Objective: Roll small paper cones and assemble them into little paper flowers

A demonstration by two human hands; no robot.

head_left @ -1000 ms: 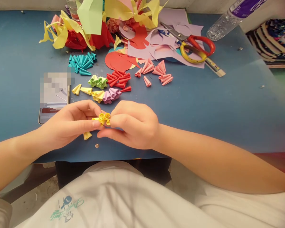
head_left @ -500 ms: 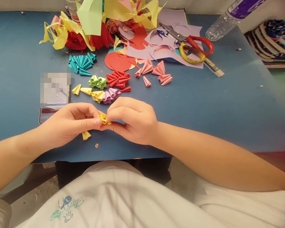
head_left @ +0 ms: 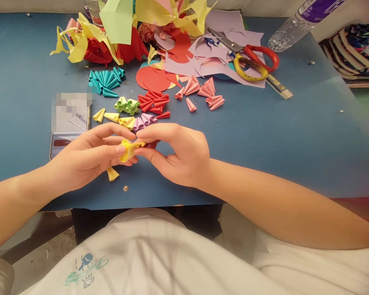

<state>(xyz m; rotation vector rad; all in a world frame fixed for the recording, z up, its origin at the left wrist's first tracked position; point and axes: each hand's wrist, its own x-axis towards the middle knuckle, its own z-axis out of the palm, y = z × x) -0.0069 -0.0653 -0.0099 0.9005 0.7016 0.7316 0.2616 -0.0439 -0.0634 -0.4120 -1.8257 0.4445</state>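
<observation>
Both my hands meet over the near part of the blue table (head_left: 264,135). My left hand (head_left: 89,157) and my right hand (head_left: 175,153) pinch the same small bunch of yellow rolled paper cones (head_left: 129,148) between their fingertips. One loose yellow cone (head_left: 112,174) lies on the table just under my left hand. Beyond my fingers lie small heaps of rolled cones: yellow (head_left: 112,117), purple (head_left: 143,121), green (head_left: 127,105), red (head_left: 153,102), teal (head_left: 107,81) and pink (head_left: 199,92).
A phone (head_left: 68,131) lies at the left. Paper scraps and cut sheets (head_left: 160,28) pile up at the back, with red-and-yellow scissors (head_left: 252,61) and a ruler (head_left: 278,87). A clear plastic bottle (head_left: 298,22) lies at the far right. My white shirt fills the bottom.
Both hands have lifted and shifted slightly away from me, and the yellow cone bunch has turned between the fingertips, now showing its side instead of its rolled ends.
</observation>
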